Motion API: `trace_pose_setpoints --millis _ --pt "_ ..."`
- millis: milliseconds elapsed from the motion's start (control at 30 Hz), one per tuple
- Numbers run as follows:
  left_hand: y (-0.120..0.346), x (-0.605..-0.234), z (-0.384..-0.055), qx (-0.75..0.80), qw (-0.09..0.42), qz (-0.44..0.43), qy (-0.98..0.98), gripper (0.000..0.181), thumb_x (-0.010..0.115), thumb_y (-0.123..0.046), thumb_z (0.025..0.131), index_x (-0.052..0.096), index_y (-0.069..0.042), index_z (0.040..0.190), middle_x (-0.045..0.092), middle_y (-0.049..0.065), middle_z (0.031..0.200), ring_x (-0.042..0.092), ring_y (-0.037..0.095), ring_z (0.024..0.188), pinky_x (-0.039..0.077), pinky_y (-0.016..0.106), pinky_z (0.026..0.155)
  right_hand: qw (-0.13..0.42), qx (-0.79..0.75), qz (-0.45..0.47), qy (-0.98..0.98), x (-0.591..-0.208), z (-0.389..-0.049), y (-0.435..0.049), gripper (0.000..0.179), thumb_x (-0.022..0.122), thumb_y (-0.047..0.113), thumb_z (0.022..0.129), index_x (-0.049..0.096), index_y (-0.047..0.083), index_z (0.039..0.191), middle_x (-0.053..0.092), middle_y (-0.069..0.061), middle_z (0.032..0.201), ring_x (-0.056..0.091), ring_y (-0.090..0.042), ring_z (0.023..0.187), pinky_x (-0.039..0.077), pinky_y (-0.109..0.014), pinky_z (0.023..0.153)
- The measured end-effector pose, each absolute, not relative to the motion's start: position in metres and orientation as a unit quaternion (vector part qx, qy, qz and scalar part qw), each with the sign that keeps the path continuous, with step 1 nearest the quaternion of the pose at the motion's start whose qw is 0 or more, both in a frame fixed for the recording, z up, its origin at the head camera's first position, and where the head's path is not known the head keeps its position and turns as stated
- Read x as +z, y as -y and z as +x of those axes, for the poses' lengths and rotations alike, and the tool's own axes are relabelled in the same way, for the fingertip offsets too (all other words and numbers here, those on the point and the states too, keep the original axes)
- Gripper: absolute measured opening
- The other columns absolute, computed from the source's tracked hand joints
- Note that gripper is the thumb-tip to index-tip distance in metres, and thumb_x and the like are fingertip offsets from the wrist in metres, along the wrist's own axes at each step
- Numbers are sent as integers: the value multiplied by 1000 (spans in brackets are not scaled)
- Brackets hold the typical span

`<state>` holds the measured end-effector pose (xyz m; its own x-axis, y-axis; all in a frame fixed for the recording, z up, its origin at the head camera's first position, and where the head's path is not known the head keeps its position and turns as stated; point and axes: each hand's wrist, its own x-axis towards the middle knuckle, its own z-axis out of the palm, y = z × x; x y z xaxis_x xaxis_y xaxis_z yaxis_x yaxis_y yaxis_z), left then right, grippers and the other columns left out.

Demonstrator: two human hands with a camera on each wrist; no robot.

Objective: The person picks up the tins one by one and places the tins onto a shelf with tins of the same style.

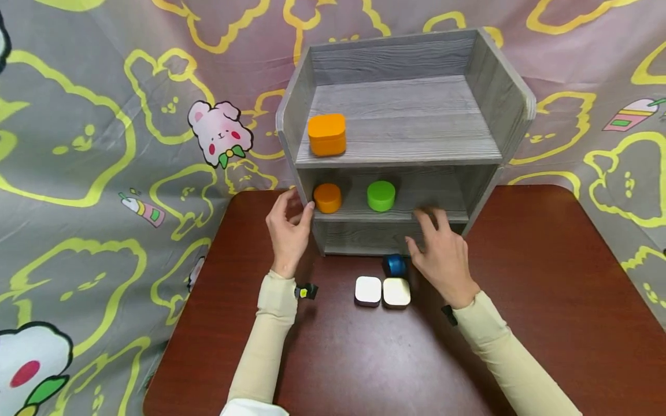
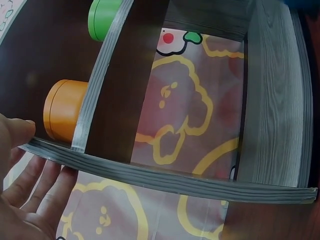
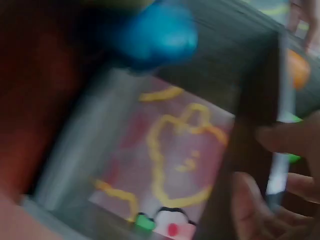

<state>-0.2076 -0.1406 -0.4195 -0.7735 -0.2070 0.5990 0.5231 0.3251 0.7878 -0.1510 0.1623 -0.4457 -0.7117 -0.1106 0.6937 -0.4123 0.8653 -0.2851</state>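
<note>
In the head view my left hand point(image 1: 289, 231) holds the left side panel of a grey wood-grain shelf unit point(image 1: 400, 121), thumb at the front edge and fingers outside. Beside that thumb, an orange round container point(image 1: 328, 198) stands on the middle shelf, left of a green round container point(image 1: 381, 196). My right hand point(image 1: 442, 257) is at the right part of the middle shelf's front edge, fingers apart and holding nothing; the right wrist view is blurred there. Just left of its thumb, a shiny blue object point(image 1: 395, 266) lies on the table.
An orange rounded-square container point(image 1: 327, 135) stands on the top shelf at the left. Two white-topped square containers point(image 1: 367, 290) sit side by side on the brown table point(image 1: 354, 358), before the blue object. A patterned cloth point(image 1: 130, 173) hangs behind and at the sides.
</note>
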Motion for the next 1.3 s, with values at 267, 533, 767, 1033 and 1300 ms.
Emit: trace_pose_setpoints --millis 267,533,767,1033,1300 --pt "136 -417 -206 -568 308 -120 754 36 78 -14 93 69 -3 126 73 16 113 74 27 100 65 26 78 366 295 161 868 -466 -136 -177 40 81 8 82 67 -2 118 64 -21 120 73 -28 72 57 -43 50" --pt "145 -412 -207 -572 325 -117 744 34 79 -9 92 70 -2 124 73 17 111 74 27 97 66 36 77 198 252 249 914 -466 -135 -176 44 83 19 84 69 10 125 70 -5 109 71 -19 77 54 -35 59" --pt "142 -415 -209 -576 316 -110 746 33 79 -7 92 70 -1 123 74 18 111 75 29 98 66 42 76 -21 214 326 921 -478 -166 -143 70 82 24 88 54 12 151 58 -18 146 66 -40 120 56 -58 99" --pt "139 -415 -209 -577 308 -113 748 34 78 -9 93 70 -1 124 73 17 113 75 29 99 64 24 75 -24 215 323 921 -490 -186 -125 56 84 24 86 64 11 137 65 -16 131 69 -33 104 60 -51 87" --pt "144 -416 -208 -570 314 -108 752 34 79 -10 92 70 -1 124 74 16 113 75 27 99 65 26 75 23 260 304 916 -492 -182 -131 50 86 22 80 63 9 122 68 -11 116 66 -28 99 58 -48 85"
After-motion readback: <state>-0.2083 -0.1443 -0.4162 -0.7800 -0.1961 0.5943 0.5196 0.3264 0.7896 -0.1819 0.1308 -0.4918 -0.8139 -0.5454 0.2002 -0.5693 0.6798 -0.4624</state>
